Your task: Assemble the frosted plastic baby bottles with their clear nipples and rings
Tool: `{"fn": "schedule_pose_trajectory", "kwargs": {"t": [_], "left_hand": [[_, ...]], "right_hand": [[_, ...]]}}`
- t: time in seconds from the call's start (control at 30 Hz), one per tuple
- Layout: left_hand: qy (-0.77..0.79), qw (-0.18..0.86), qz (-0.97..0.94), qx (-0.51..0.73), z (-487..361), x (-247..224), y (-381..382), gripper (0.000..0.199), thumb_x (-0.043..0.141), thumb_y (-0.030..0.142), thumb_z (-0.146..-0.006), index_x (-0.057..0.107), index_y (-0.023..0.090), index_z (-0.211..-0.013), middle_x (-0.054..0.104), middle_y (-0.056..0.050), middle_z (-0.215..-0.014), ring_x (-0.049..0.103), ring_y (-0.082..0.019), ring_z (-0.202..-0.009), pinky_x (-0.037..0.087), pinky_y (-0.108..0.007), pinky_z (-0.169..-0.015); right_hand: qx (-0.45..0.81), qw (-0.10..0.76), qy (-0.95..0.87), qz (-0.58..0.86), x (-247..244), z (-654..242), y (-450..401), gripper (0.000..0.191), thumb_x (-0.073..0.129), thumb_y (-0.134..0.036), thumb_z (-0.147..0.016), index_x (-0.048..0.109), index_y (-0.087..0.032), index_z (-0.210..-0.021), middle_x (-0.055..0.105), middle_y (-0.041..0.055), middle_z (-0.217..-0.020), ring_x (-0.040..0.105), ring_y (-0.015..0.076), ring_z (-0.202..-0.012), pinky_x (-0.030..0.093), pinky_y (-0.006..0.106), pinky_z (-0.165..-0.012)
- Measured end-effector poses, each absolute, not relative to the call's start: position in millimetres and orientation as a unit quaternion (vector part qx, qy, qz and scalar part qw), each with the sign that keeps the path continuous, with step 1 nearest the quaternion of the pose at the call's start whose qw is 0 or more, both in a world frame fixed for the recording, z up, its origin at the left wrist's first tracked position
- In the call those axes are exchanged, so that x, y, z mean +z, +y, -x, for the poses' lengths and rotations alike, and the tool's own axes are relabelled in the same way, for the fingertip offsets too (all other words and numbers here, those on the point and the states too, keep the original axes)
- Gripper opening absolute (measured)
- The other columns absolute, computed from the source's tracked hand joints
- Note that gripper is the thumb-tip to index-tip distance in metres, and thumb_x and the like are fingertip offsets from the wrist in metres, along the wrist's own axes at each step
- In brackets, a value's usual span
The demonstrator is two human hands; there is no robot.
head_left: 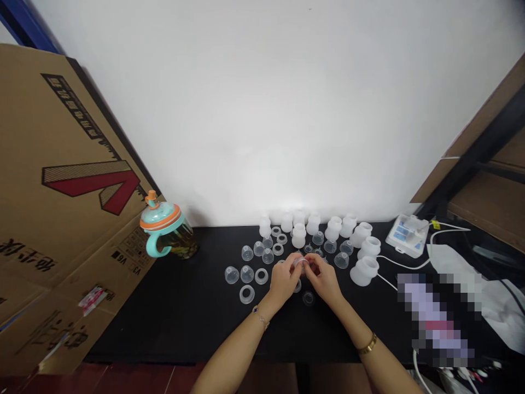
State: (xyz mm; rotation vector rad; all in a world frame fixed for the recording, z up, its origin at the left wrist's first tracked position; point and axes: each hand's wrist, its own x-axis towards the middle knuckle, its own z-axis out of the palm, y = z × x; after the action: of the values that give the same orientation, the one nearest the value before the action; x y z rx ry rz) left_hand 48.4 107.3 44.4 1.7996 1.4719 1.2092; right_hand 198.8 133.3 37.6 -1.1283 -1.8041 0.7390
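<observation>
My left hand (287, 277) and my right hand (322, 278) meet over the middle of the black table. Both sets of fingers are closed around a small translucent bottle collar ring (302, 261), mostly hidden by the fingertips. To the left of my hands lie loose collar rings (246, 294) and clear dome caps (232, 274). A clear round piece (309, 298) lies just below my hands, perhaps a bottle nipple. More clear dome caps (341, 260) stand to the right. Several white bottle bodies (364, 271) with wide necks form a curve behind and to the right.
A turquoise-lidded jug (170, 230) with dark contents stands at the left, by a large cardboard box (61, 180). On the right are a white power strip (407, 235), cables, white bags (467, 273) and a blurred-out item (435, 323). A white wall closes the back.
</observation>
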Motion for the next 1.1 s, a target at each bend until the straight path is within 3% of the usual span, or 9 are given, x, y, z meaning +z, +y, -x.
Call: {"fn": "schedule_pose_trajectory", "kwargs": {"t": [0.3, 0.53, 1.1], "left_hand": [[0.567, 0.225, -0.66, 0.439, -50.7, 45.2, 104.8, 0.029, 0.039, 0.04, -0.102, 0.056, 0.022, -0.116, 0.067, 0.001, -0.067, 0.064, -0.018, -0.059, 0.038, -0.025, -0.056], [0.568, 0.2, -0.689, 0.402, -50.7, 40.5, 107.1, 0.029, 0.038, 0.037, -0.102, 0.057, 0.022, -0.117, 0.072, -0.002, -0.072, 0.069, -0.021, -0.065, 0.044, -0.027, -0.06], [0.565, 0.166, -0.712, 0.382, -51.4, 38.1, 107.2, 0.032, 0.034, 0.038, -0.103, 0.057, 0.021, -0.119, 0.074, -0.005, -0.081, 0.07, -0.021, -0.069, 0.047, -0.027, -0.063]], "right_hand": [[0.304, 0.423, -0.729, 0.444, 37.9, -199.9, 132.8, 0.029, 0.053, -0.045, -0.096, 0.062, -0.022, -0.111, 0.072, 0.0027, -0.082, 0.06, 0.0161, -0.056, 0.046, 0.026, -0.051], [0.337, 0.421, -0.714, 0.446, 40.1, -197.8, 131.6, 0.024, 0.052, -0.043, -0.095, 0.061, -0.022, -0.102, 0.074, 0.0046, -0.086, 0.069, 0.0188, -0.064, 0.053, 0.028, -0.056], [0.3, 0.429, -0.725, 0.447, 36.5, -200.7, 133.6, 0.019, 0.054, -0.038, -0.092, 0.061, -0.022, -0.101, 0.07, 0.0019, -0.081, 0.061, 0.0164, -0.059, 0.047, 0.027, -0.054]]}}
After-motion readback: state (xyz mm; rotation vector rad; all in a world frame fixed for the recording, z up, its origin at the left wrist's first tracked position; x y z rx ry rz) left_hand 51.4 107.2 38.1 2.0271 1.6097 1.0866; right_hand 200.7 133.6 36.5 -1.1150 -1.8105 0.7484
